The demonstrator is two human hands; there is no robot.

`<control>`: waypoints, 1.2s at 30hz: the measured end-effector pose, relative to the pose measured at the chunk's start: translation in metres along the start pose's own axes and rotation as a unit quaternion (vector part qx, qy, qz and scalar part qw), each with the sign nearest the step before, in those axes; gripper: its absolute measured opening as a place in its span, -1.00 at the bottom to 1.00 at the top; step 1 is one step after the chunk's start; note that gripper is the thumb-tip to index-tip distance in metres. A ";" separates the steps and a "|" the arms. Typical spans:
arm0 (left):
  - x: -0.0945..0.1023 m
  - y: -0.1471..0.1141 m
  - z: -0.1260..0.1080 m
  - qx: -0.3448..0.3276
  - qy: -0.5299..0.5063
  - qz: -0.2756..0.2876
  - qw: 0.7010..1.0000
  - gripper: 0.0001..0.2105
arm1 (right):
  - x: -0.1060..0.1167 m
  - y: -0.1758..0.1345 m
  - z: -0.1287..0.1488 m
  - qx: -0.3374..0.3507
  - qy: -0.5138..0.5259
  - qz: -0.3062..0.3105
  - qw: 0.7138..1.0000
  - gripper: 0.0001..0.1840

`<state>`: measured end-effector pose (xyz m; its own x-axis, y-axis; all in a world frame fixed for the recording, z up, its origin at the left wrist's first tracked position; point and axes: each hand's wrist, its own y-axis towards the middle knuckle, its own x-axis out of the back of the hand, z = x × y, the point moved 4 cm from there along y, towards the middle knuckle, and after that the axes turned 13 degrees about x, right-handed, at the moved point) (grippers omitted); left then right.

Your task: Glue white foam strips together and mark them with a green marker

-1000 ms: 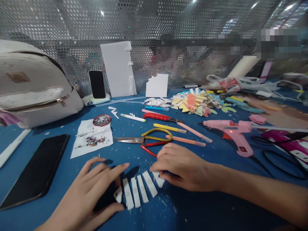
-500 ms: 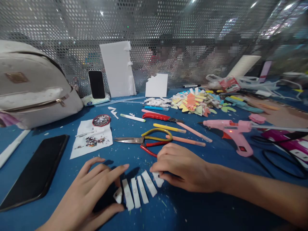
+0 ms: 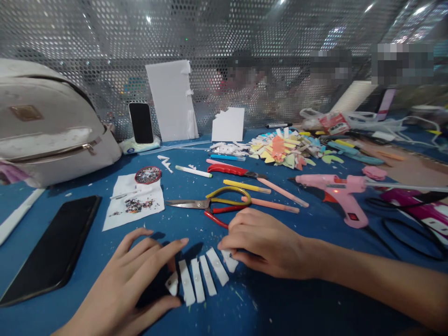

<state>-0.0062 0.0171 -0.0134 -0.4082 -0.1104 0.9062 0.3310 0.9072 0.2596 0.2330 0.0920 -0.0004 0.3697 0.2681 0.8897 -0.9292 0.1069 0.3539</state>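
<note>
Fingers (image 3: 173, 247) splayed on left hand (image 3: 140, 266), right hand (image 3: 259, 245) curled

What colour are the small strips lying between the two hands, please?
The strips are white; they show best in the head view.

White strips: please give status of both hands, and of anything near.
Left hand open around left piece, contact unclear. Right hand at right piece, grip unclear. Four strips side by side between. Scissors just beyond right hand.
</note>
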 end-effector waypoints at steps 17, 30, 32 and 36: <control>0.000 -0.001 -0.009 -0.002 0.012 -0.040 0.999 -0.35 | 0.000 0.001 0.004 -0.013 0.037 -0.053 0.998 -0.66; -0.017 0.007 -0.031 0.042 0.041 -0.013 0.998 -0.17 | -0.015 0.003 0.009 -0.013 0.055 0.007 0.998 -0.36; -0.018 0.009 -0.033 0.041 0.045 -0.002 0.998 -0.13 | -0.014 0.005 0.010 -0.004 0.058 0.003 0.998 -0.40; -0.020 0.012 -0.039 0.047 0.037 0.005 0.998 -0.10 | -0.013 0.007 0.012 0.000 0.047 -0.002 0.999 -0.44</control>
<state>0.0387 0.0143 -0.0154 -0.3402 -0.1282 0.9316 0.2525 0.9418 0.2218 0.2221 0.0778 -0.0061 0.3724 0.3565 0.8569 -0.9274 0.1091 0.3577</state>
